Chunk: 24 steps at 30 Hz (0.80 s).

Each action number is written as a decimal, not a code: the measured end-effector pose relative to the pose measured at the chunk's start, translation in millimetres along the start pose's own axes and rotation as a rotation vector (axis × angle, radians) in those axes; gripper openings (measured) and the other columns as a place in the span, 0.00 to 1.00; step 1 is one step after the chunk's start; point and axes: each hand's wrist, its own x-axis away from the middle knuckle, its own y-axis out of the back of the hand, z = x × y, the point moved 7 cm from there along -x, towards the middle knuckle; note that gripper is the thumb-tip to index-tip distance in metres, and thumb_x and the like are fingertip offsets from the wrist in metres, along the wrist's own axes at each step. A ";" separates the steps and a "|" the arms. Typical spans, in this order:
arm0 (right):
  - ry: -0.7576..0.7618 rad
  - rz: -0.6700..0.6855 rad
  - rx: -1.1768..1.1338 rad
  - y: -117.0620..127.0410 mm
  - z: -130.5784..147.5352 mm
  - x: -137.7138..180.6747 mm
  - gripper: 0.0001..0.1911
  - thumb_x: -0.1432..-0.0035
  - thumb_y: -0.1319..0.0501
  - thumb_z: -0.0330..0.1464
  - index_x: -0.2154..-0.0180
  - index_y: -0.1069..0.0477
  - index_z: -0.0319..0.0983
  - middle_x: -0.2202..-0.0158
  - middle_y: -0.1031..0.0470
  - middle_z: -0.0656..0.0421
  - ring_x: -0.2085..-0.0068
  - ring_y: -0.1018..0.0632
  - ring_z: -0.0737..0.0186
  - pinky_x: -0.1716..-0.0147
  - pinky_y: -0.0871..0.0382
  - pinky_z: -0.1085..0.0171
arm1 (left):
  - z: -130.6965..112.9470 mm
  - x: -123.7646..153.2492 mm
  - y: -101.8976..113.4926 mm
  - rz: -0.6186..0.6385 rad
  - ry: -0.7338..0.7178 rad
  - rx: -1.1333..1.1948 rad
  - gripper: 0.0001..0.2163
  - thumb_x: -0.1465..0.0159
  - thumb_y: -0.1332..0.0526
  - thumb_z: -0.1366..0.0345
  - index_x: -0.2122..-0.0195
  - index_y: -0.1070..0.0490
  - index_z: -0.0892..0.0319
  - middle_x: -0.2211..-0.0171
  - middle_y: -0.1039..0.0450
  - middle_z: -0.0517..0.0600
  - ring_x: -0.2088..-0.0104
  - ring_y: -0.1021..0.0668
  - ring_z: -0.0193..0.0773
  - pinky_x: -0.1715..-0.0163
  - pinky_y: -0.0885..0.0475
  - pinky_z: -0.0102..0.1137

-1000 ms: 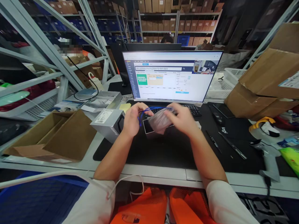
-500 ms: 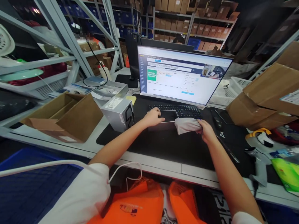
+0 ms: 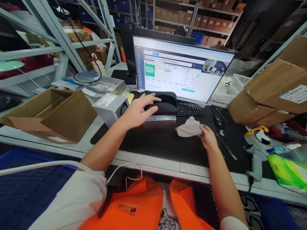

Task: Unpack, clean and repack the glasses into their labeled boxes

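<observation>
My left hand rests over a black padded piece, its fingers stretched and thumb apart. That piece has two raised, rounded parts with a gap between them and rises above a silver-edged box. The hand hides its left end. My right hand pinches a crumpled light grey cloth by one corner, just over the black desk mat. Something small and blue shows by the right fingertips, too small to name. Left of the left hand stands a silver printed box.
An open cardboard box lies at left. Behind my hands are a keyboard and a lit monitor. At right are a mouse, a black pen, a barcode scanner, a green packet and cartons.
The black padded piece now stands up above the silver-edged box, where a flat black surface showed before. My left hand's fingers have spread. The right hand and cloth sit slightly lower.
</observation>
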 end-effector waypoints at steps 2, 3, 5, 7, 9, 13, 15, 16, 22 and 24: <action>0.028 -0.073 -0.040 10.7 5.8 -1.9 0.29 0.66 0.21 0.45 0.63 0.27 0.40 0.67 0.24 0.63 0.70 0.24 0.67 0.78 0.33 0.72 | -26.3 26.6 -9.6 0.053 -0.054 -0.054 0.10 0.29 0.42 0.63 0.69 0.34 0.57 0.44 0.21 0.51 0.32 0.30 0.51 0.28 0.48 0.57; 0.040 -0.101 -0.061 14.7 8.3 -2.1 0.28 0.64 0.22 0.45 0.64 0.28 0.40 0.67 0.24 0.64 0.69 0.23 0.68 0.77 0.33 0.72 | -34.9 41.4 -20.3 0.081 -0.068 -0.077 0.11 0.28 0.43 0.64 0.69 0.34 0.58 0.44 0.21 0.52 0.32 0.31 0.51 0.28 0.49 0.60; 0.070 -0.118 -0.126 18.2 12.9 -0.7 0.26 0.62 0.23 0.45 0.63 0.28 0.41 0.65 0.24 0.64 0.67 0.23 0.68 0.75 0.32 0.72 | -42.0 71.1 -48.6 0.129 -0.068 -0.097 0.11 0.27 0.44 0.66 0.70 0.33 0.58 0.44 0.21 0.53 0.31 0.32 0.52 0.29 0.49 0.63; 0.108 -0.069 -0.200 14.5 17.7 3.6 0.25 0.60 0.23 0.43 0.62 0.27 0.40 0.63 0.23 0.63 0.65 0.22 0.68 0.73 0.30 0.71 | -36.3 97.3 -77.1 0.154 -0.034 -0.099 0.12 0.27 0.44 0.67 0.70 0.31 0.59 0.42 0.23 0.56 0.30 0.34 0.54 0.30 0.48 0.65; 0.152 0.018 -0.244 5.9 23.6 11.9 0.25 0.58 0.23 0.42 0.61 0.26 0.40 0.62 0.23 0.62 0.64 0.22 0.66 0.70 0.28 0.69 | -21.1 117.2 -97.0 0.159 0.027 -0.103 0.12 0.28 0.41 0.63 0.70 0.28 0.60 0.35 0.30 0.60 0.27 0.40 0.59 0.31 0.49 0.67; 0.254 0.153 -0.224 -14.0 38.6 40.5 0.26 0.57 0.23 0.38 0.56 0.27 0.41 0.63 0.23 0.62 0.64 0.21 0.65 0.64 0.25 0.65 | 24.3 138.8 -105.1 0.103 0.252 -0.057 0.17 0.29 0.42 0.58 0.71 0.21 0.59 0.27 0.43 0.56 0.25 0.49 0.61 0.30 0.51 0.66; 0.316 0.187 -0.190 -23.7 45.6 59.1 0.27 0.56 0.23 0.37 0.54 0.27 0.43 0.60 0.22 0.61 0.62 0.20 0.64 0.61 0.25 0.64 | 44.6 145.2 -104.6 0.057 0.394 0.022 0.16 0.28 0.45 0.61 0.64 0.18 0.57 0.25 0.48 0.53 0.24 0.50 0.57 0.28 0.51 0.60; 0.346 0.196 -0.157 -28.6 47.7 68.6 0.26 0.56 0.23 0.36 0.54 0.27 0.43 0.58 0.22 0.60 0.60 0.20 0.64 0.59 0.24 0.64 | 51.2 147.9 -106.3 0.047 0.448 0.066 0.13 0.30 0.44 0.63 0.59 0.18 0.57 0.24 0.52 0.53 0.24 0.51 0.55 0.26 0.51 0.57; 0.474 0.276 0.334 -69.5 31.4 117.0 0.20 0.49 0.26 0.38 0.55 0.25 0.42 0.51 0.21 0.53 0.49 0.20 0.54 0.48 0.24 0.55 | 52.4 153.2 -128.5 0.114 0.525 0.305 0.31 0.43 0.28 0.61 0.39 0.32 0.62 0.24 0.89 0.55 0.23 0.64 0.55 0.24 0.54 0.48; 0.564 0.338 0.442 -82.1 28.8 128.2 0.16 0.45 0.28 0.37 0.55 0.24 0.42 0.50 0.21 0.52 0.48 0.20 0.53 0.48 0.23 0.54 | 54.3 153.0 -131.6 0.145 0.555 0.342 0.30 0.47 0.25 0.58 0.46 0.30 0.61 0.25 0.92 0.53 0.23 0.63 0.57 0.25 0.52 0.48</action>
